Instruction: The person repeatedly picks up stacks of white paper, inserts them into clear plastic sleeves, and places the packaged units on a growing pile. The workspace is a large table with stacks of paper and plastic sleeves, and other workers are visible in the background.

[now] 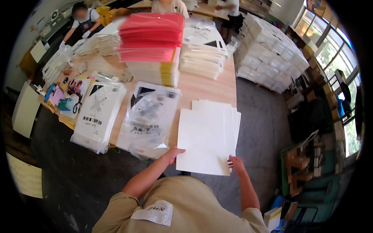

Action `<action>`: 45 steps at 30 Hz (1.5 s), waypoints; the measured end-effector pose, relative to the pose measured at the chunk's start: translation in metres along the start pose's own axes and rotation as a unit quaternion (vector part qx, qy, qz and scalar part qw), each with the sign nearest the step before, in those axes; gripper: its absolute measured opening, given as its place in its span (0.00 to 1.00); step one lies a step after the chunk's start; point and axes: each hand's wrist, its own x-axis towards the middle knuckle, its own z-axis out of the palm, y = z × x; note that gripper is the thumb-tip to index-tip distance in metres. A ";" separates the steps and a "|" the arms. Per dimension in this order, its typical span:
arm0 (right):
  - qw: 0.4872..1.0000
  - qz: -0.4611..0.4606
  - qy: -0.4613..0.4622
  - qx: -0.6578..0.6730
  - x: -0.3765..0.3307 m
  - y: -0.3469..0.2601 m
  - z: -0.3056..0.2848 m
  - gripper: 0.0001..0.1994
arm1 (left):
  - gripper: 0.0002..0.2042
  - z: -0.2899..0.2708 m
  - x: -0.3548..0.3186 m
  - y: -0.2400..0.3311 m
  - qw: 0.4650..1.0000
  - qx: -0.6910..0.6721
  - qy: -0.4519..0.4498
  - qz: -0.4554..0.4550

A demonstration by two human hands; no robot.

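Note:
A stack of white paper sheets (205, 139) lies at the front right edge of the table, its near part sticking out over the edge. Some sheets are fanned unevenly along the far and right sides. My left hand (173, 154) grips the stack's lower left edge, thumb on top. At the lower right corner, my right hand (236, 163) has its fingers curled against the edge. To the left of the paper lies a clear plastic bag (149, 116) with black print, and beyond it a pile of printed, plastic-wrapped packs (99, 116).
A tall pile of red packs (151, 37) stands mid-table on white and yellow ones. White packs (202, 58) sit behind my paper. Scissors (77, 105) and small tools lie at the left. A large wrapped stack (268, 52) stands on the floor at right. Other people are at the far side.

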 end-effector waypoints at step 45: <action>0.853 -0.466 -0.093 0.215 -0.139 -0.201 0.127 0.39 | 0.34 0.169 -0.136 0.019 0.477 0.542 0.080 0.688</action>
